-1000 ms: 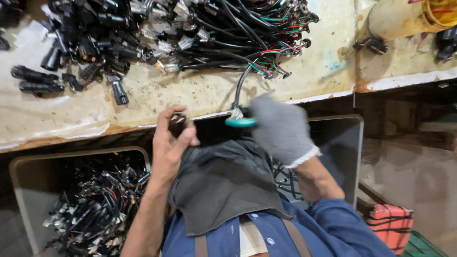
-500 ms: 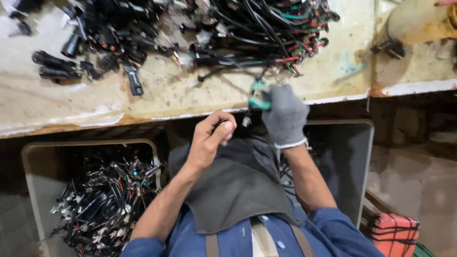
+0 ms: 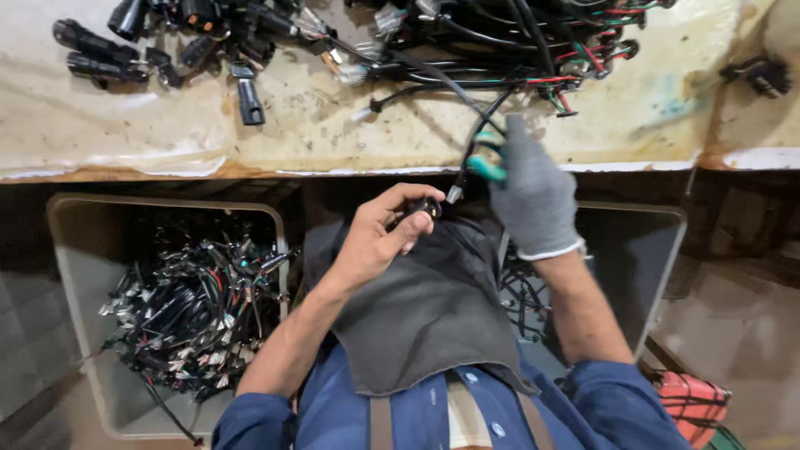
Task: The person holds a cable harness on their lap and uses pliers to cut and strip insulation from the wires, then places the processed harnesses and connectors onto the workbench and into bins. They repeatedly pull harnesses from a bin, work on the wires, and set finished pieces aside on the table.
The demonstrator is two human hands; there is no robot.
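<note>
Bare left hand (image 3: 379, 237) pinches a small black plug (image 3: 427, 207) at its fingertips, over the grey apron (image 3: 425, 308). Gloved right hand (image 3: 533, 196), at 3 o'clock from it, grips teal-handled cutters (image 3: 486, 167) on the black cable (image 3: 479, 125) running up to the wire pile (image 3: 533, 33) at 12.

Counts at your bench

You have two hands in view, one bare left hand (image 3: 385, 237) and one gloved right hand (image 3: 533, 196); two bins below the bench, left bin (image 3: 75, 275) and right bin (image 3: 633, 250) (the tangled wires are too many to count).
</note>
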